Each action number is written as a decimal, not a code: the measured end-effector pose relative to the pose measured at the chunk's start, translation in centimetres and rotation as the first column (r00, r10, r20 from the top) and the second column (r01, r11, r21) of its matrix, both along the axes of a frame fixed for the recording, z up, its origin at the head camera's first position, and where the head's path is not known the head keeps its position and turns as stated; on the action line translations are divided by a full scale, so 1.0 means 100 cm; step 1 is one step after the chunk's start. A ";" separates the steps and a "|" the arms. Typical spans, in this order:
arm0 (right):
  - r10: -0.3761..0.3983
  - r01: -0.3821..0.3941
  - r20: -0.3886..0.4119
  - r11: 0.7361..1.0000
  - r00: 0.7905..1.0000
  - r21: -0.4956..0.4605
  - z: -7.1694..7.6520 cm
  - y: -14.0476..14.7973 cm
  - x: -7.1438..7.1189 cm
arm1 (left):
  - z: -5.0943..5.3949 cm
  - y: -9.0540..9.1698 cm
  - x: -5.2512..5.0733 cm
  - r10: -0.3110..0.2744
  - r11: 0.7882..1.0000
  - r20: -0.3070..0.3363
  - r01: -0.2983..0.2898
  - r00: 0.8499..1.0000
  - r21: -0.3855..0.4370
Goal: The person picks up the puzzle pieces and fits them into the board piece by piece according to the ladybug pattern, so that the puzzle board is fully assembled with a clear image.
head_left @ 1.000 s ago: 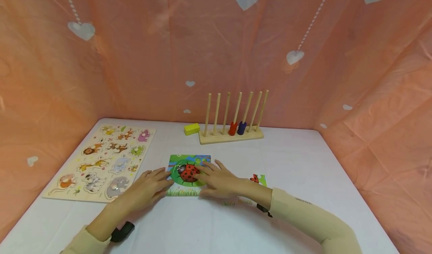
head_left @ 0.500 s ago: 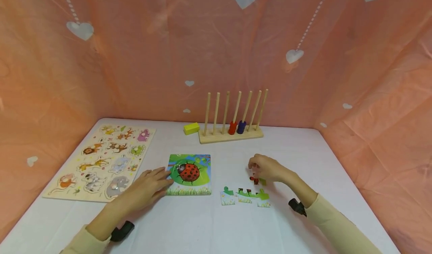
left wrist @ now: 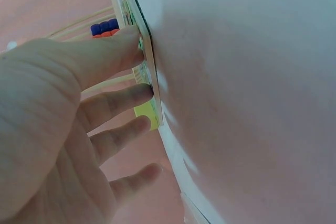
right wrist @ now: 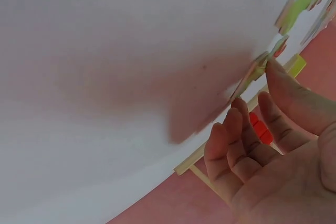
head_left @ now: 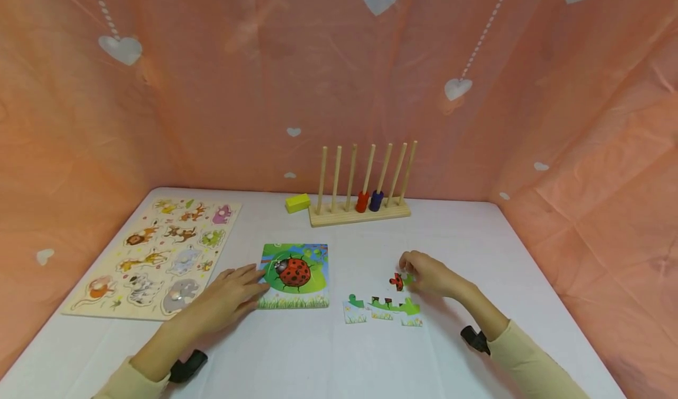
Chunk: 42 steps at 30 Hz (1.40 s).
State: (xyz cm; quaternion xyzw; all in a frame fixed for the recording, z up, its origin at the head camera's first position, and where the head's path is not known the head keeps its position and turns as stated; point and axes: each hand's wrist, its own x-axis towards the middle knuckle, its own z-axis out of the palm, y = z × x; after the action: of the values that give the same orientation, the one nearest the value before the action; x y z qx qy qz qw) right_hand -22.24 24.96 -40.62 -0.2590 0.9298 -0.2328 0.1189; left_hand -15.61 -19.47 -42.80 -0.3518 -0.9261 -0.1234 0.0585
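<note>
In the head view a square ladybug picture board lies on the white table. My left hand rests at its left edge, fingers extended; in the left wrist view the thumb and fingertips touch the board's rim. To the right, my right hand pinches a puzzle piece with red, black and green print, low over the table. The right wrist view has this piece tilted between thumb and fingers. Just below it, several joined or nearly joined pieces form a green and white grassy strip.
A wooden animal peg puzzle lies at the left. Behind stands a wooden peg rack with red beads and dark blue beads. A yellow block sits beside it. Pink curtains enclose the table.
My right hand has left the ladybug board and moved right to the loose pieces, then slightly down onto one piece. My left hand has stayed at the board's edge.
</note>
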 end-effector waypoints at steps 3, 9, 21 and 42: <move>0.005 -0.005 0.002 1.000 1.000 -0.001 0.000 0.000 0.000 | 0.000 0.000 0.000 -0.002 1.000 -0.003 0.002 1.000 -0.001; 0.003 -0.003 0.004 1.000 1.000 -0.005 0.000 0.001 0.000 | 0.001 0.002 -0.001 -0.001 1.000 -0.009 0.001 1.000 -0.001; 0.097 -0.102 -0.093 0.994 0.991 -0.047 0.000 0.006 -0.002 | 0.001 0.002 0.000 0.003 1.000 0.006 -0.003 1.000 0.005; 0.207 -0.174 0.098 0.948 0.973 -0.268 0.003 -0.029 -0.024 | -0.001 0.002 0.000 0.012 1.000 0.031 -0.012 0.999 -0.010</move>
State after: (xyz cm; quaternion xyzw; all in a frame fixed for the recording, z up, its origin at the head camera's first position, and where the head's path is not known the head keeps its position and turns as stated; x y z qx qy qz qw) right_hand -24.66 22.04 -40.32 -0.3459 0.8531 -0.3546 0.1642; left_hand -15.64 -19.24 -42.91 -0.3445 -0.9296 -0.1238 0.0433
